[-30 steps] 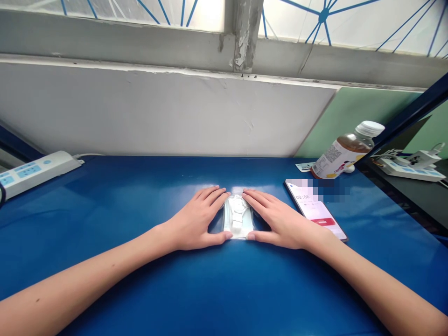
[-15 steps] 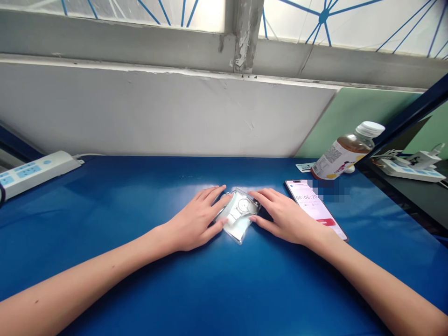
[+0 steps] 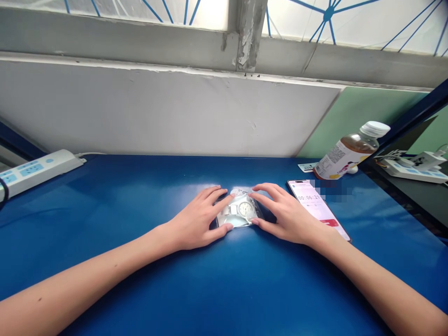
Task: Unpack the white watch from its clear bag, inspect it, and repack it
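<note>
Grip loose and spread, left hand (image 3: 196, 220) and right hand (image 3: 290, 215) against clear packet (image 3: 238, 221), watch (image 3: 245, 209) inside.

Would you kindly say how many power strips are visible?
2: one power strip at the far left, a second power strip at the far right; more could be hidden.

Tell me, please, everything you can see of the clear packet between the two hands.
The packet is small, clear, shiny and creased, seemingly plastic, with something pale blue-white inside. Through it shows a watch with a round, pale face toward the right and a light band running left; fine markings are too small to read. The packet lies roughly flat on the blue table. The left-hand grip and right-hand grip, fingers spread, appear to touch its left and right sides.
</note>
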`<state>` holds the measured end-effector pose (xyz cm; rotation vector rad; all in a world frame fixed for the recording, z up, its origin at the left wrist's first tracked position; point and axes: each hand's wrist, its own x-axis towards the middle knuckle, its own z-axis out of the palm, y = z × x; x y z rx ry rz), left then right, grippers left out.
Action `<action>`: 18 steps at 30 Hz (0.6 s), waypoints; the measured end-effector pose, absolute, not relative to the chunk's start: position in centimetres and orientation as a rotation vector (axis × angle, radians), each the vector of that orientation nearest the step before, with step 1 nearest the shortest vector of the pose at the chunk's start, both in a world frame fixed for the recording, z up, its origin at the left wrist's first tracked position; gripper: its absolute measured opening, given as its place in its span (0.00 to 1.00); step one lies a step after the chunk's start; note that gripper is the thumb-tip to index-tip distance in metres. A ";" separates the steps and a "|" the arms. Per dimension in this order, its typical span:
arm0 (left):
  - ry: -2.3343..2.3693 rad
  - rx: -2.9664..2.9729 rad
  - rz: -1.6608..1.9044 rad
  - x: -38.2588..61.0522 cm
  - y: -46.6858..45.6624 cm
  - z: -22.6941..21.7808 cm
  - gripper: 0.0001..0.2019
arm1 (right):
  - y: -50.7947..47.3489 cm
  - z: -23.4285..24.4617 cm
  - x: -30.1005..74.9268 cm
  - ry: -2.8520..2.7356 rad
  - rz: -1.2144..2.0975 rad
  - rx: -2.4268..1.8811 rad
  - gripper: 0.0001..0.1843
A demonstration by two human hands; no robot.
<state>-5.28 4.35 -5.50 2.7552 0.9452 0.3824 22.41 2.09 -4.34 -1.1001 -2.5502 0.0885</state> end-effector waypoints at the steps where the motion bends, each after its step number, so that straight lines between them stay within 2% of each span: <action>1: 0.929 2.769 0.375 -5.3 4.4 -5.5 0.29 | 2.1 -4.4 22.5 -2.561 0.082 -1.096 0.29; 4: 0.885 2.806 0.340 -5.2 4.4 -5.5 0.24 | 2.1 -4.5 22.6 -2.612 0.109 -1.092 0.34; 6: 0.909 2.801 0.339 -5.2 4.4 -5.5 0.25 | 2.1 -4.6 22.6 -2.623 0.129 -1.100 0.36; 10: 1.050 2.750 0.381 -5.0 4.4 -5.7 0.29 | 2.1 -4.6 22.5 -2.616 0.149 -1.121 0.37; 15: 1.069 2.731 0.380 -5.0 4.4 -5.7 0.42 | 2.0 -4.4 22.5 -2.614 0.146 -1.175 0.37; 18: 1.082 2.716 0.374 -5.0 4.4 -5.7 0.39 | 2.0 -4.2 22.5 -2.629 0.170 -1.194 0.37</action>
